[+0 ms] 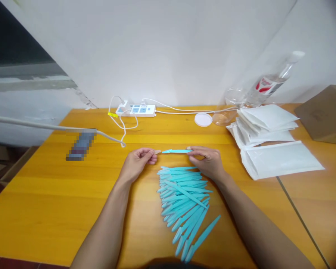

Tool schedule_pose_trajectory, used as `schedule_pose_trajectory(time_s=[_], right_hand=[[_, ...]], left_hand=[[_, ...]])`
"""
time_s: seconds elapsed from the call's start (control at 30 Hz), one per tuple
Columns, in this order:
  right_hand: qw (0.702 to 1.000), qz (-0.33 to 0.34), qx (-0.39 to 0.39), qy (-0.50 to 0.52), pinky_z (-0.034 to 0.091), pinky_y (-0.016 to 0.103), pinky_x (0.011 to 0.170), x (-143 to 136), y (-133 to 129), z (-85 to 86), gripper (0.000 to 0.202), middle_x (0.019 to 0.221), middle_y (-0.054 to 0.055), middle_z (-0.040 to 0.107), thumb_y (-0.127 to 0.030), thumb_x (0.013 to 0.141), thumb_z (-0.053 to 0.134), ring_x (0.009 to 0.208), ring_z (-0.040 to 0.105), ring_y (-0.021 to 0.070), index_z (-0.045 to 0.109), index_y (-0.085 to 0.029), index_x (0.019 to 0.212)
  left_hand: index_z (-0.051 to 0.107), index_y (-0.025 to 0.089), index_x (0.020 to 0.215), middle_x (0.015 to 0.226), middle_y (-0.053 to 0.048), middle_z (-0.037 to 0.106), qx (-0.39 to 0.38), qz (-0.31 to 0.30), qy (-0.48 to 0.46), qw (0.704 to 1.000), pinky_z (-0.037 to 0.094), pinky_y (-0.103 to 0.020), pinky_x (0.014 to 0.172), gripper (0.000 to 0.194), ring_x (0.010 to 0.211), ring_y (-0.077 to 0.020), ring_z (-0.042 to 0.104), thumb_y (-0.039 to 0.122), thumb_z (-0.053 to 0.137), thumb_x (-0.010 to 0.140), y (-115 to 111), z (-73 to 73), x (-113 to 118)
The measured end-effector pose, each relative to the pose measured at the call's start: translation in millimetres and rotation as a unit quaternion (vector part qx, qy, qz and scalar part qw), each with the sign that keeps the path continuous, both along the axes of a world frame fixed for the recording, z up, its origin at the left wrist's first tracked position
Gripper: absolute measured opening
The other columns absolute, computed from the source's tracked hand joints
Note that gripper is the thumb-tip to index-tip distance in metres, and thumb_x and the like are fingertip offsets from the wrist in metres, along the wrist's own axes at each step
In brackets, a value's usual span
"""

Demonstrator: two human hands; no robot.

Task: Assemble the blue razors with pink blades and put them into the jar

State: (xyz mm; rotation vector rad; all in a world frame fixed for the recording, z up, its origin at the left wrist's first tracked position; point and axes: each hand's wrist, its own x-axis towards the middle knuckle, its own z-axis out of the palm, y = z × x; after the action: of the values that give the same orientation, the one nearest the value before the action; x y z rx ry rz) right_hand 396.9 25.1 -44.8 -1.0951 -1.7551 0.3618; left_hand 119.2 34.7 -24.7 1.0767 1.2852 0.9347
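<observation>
My right hand [205, 160] pinches the handle end of a turquoise eyebrow razor [175, 151], held level above the table with its blade end pointing left. Just left of that tip, my left hand [140, 160] has its thumb and fingers closed on a small translucent cap [157, 152]. A narrow gap seems to separate cap and razor. Below both hands lies a loose pile of eyebrow razors [184, 194], many with clear caps on their left ends. One razor [203, 239] sits at the pile's near right edge.
White padded envelopes [282, 158] lie at right, by a cardboard box [324, 114]. Along the wall are a plastic bottle [271, 84], a clear jar [226, 108], a white lid [203, 120] and a power strip [140, 110] with cables. A pixelated phone-like object [81, 145] lies left.
</observation>
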Motion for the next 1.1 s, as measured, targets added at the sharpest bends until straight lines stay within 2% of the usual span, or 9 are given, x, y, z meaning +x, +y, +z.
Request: schedule_pose_trajectory(time_s=[0.07,0.2,0.37,0.7,0.93,1.1], right_hand=[[1.0,0.002,-0.007,0.003,0.064,0.033,0.083,-0.3,-1.3,1.4,0.015,0.094,0.003,0.08,-0.017,0.08,0.066,0.085,0.077,0.0197,0.079,-0.025,0.081],[1.0,0.005,-0.01,0.0,0.064,0.031,0.083,-1.8,-5.0,3.6,0.015,0.095,0.003,0.08,-0.017,0.08,0.067,0.086,0.077,0.0187,0.079,-0.026,0.082],[1.0,0.021,-0.001,0.014,0.064,0.03,0.082,-3.5,-7.5,4.9,0.016,0.095,0.003,0.08,-0.015,0.08,0.067,0.086,0.077,0.0188,0.079,-0.025,0.083],[0.999,0.019,0.022,0.019,0.063,0.029,0.082,-3.9,-9.7,6.6,0.015,0.094,0.004,0.08,-0.015,0.081,0.068,0.085,0.077,0.0181,0.078,-0.025,0.084],[1.0,0.02,-0.022,0.009,0.064,0.033,0.084,-7.1,-11.7,9.6,0.013,0.096,0.002,0.08,-0.019,0.081,0.067,0.087,0.077,0.0195,0.078,-0.027,0.082],[0.995,0.087,-0.036,-0.026,0.063,0.029,0.083,2.9,-28.2,23.7,0.013,0.099,0.003,0.079,-0.019,0.085,0.067,0.09,0.077,0.0182,0.078,-0.026,0.088]], left_hand=[[0.069,0.012,0.09,0.079,-0.006,0.075,-0.035,0.003,-0.042,0.998,0.055,-0.024,0.067,0.038,0.068,-0.0129,0.068,0.045,0.08,0.075,-0.8,3.2,3.5],[0.067,0.012,0.085,0.072,-0.005,0.074,-0.068,0.022,-0.069,0.995,0.054,-0.021,0.061,0.037,0.061,-0.0114,0.067,0.042,0.083,0.071,-3.2,7.0,9.0],[0.07,0.01,0.085,0.072,-0.006,0.074,-0.11,0.009,-0.102,0.989,0.054,-0.018,0.057,0.029,0.061,-0.0105,0.068,0.035,0.081,0.073,-4.9,6.1,13.6],[0.07,0.009,0.082,0.066,-0.005,0.073,-0.136,0.059,-0.116,0.982,0.052,-0.016,0.053,0.017,0.055,-0.0091,0.065,0.022,0.078,0.075,-3.3,18.3,7.1],[0.068,0.012,0.081,0.071,-0.007,0.074,-0.143,0.015,-0.11,0.984,0.053,-0.021,0.057,0.02,0.058,-0.0114,0.067,0.03,0.078,0.077,-9.5,16.5,25.0],[0.067,0.014,0.081,0.073,-0.005,0.074,-0.111,-0.056,-0.061,0.99,0.043,-0.018,0.048,0.028,0.054,-0.0087,0.06,0.041,0.075,0.08,-39.3,25.4,27.6]])
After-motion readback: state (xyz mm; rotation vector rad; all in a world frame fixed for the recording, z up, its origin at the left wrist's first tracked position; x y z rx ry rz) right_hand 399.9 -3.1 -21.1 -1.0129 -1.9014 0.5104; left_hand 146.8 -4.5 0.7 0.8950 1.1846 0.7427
